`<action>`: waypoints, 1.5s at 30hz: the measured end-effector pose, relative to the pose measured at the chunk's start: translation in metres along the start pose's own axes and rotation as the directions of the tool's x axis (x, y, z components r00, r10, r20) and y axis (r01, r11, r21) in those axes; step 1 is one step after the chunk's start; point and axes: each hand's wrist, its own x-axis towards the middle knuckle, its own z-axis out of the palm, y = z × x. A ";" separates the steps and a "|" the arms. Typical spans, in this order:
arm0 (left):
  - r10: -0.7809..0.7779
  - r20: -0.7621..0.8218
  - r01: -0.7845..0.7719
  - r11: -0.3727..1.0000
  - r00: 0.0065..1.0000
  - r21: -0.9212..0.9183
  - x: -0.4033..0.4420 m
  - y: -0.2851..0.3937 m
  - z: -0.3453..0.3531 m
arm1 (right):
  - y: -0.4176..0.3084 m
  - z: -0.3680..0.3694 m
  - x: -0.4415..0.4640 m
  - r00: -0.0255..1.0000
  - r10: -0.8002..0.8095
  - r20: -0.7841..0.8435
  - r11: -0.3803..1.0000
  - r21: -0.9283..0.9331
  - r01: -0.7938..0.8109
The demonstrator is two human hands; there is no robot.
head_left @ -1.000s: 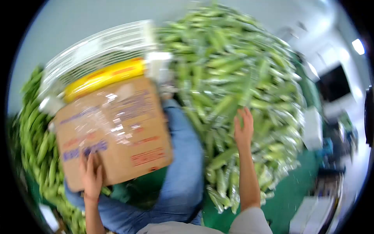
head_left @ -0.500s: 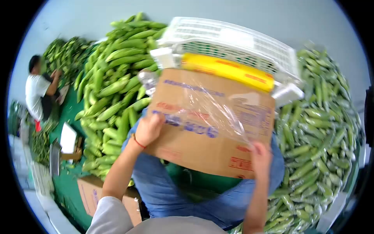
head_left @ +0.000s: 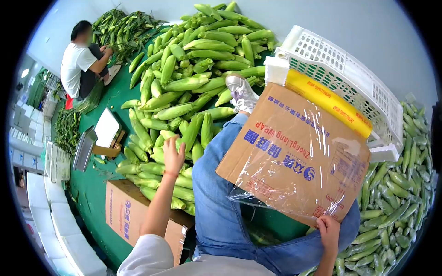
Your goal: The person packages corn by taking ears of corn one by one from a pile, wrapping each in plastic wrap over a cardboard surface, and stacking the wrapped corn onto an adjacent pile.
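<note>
My left hand [head_left: 174, 157] is held out with fingers apart at the near side of a pile of green-husked corn ears [head_left: 186, 83]. Nothing is visibly in it; whether it touches a cob I cannot tell. At the lower right edge of the cardboard sheet [head_left: 290, 152] my right hand [head_left: 328, 230] pinches the edge of clear cling film [head_left: 276, 209]. That film lies across the printed cardboard, which rests sloping over my knees. Along the cardboard's far edge runs a yellow cling film roll [head_left: 329, 102] between white foam end blocks.
Behind the roll stands a white plastic crate [head_left: 343, 69]. Film-wrapped corn [head_left: 391, 193] is heaped at right. A cardboard box [head_left: 131, 214] and a scale [head_left: 107, 131] stand at left. Farther back, a person [head_left: 83, 64] crouches by another corn heap [head_left: 122, 34].
My left hand has left the cardboard and moved left towards the corn pile. My right hand stays at the lower right edge. The view has turned left.
</note>
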 end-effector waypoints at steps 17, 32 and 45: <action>0.525 0.074 -0.436 0.769 0.848 -0.468 0.012 0.193 -0.061 | -0.015 -0.001 -0.001 0.998 -0.045 -0.046 0.995 -0.092 0.040; 0.812 0.466 -0.510 0.584 0.352 -0.632 -0.022 0.325 -0.001 | -0.061 0.023 0.056 0.847 -0.367 -0.385 0.929 -0.116 0.350; 0.802 0.074 -0.654 0.532 0.592 -0.537 0.053 0.324 0.016 | -0.046 0.038 0.115 0.704 -0.554 -0.444 0.822 -0.426 0.378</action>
